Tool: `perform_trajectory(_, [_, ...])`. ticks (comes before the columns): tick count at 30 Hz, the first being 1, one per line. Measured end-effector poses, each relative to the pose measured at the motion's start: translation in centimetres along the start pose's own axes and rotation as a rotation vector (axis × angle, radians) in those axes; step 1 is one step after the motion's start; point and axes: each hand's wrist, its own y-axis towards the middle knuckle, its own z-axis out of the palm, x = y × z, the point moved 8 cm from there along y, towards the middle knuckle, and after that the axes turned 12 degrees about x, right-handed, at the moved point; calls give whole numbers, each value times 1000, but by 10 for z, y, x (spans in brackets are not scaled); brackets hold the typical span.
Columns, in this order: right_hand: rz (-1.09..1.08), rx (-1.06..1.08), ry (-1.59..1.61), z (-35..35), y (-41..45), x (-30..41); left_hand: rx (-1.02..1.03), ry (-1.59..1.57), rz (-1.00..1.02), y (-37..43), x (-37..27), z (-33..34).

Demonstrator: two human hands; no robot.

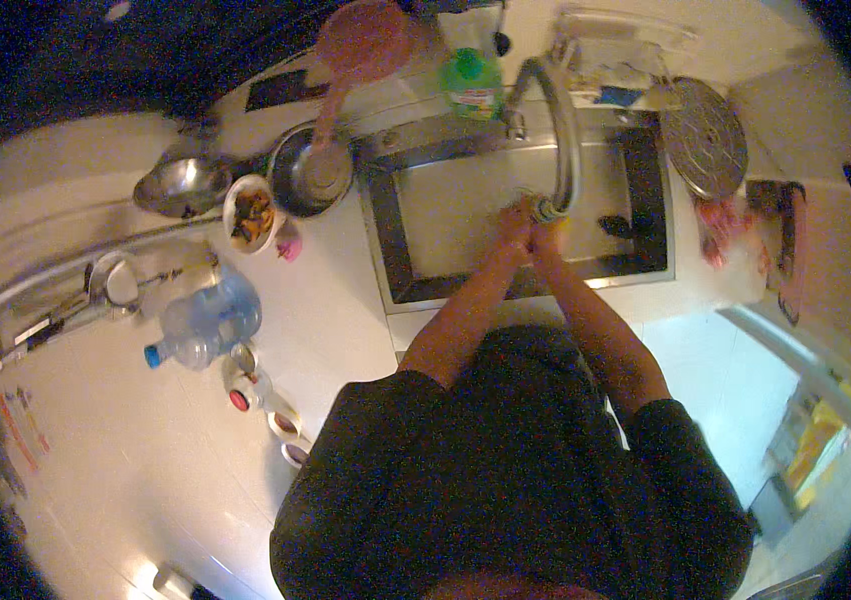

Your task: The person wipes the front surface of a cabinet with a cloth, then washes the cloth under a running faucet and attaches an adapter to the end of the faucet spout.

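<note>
Both my hands meet under the mouth of a curved metal faucet, over a rectangular stainless steel sink. My left hand presses close against my right hand. Blur and the faucet head partly cover the fingers, so whether anything lies between them cannot be made out. A small dark object sits in the sink to the right of my hands.
Behind the sink stands a green bottle. A round metal rack leans at right. Along the left are a dark pan, a bowl of food scraps, a steel bowl and a large blue water bottle.
</note>
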Motion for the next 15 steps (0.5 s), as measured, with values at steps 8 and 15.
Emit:
perform_trajectory(8, [-41,578,496,14,34,-28,-104,693,444,42,23,-77])
perform_trajectory(15, [35,784,968,23,5,5,-23,30,251,7,5,-52])
